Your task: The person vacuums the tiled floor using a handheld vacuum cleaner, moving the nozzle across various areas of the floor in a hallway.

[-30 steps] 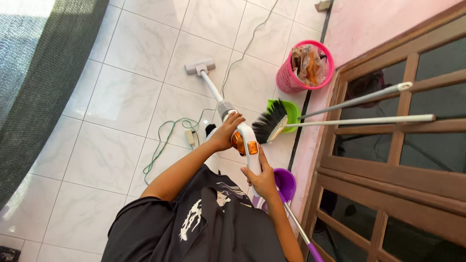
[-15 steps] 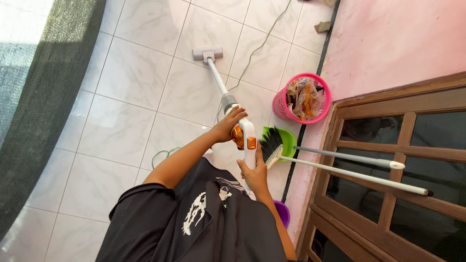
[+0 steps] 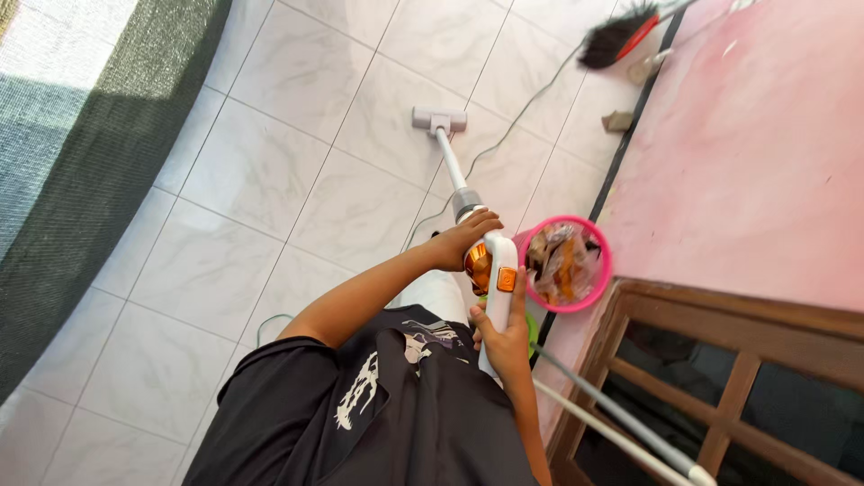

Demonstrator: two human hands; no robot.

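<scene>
Stick vacuum [image 3: 493,270] runs long-axis from the hands straight away over the tiled floor [image 3: 297,180], its floor head [image 3: 439,119] far out ahead. Left hand [image 3: 461,241] is closed over the top of the body, nearer the head; right hand [image 3: 504,337] is wrapped around the rear handle, close to the torso. Pink bin [image 3: 565,265] sits just right of the body.

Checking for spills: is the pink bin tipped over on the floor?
No, the pink bin stands upright beside the stick vacuum, its open top showing rubbish inside.
</scene>
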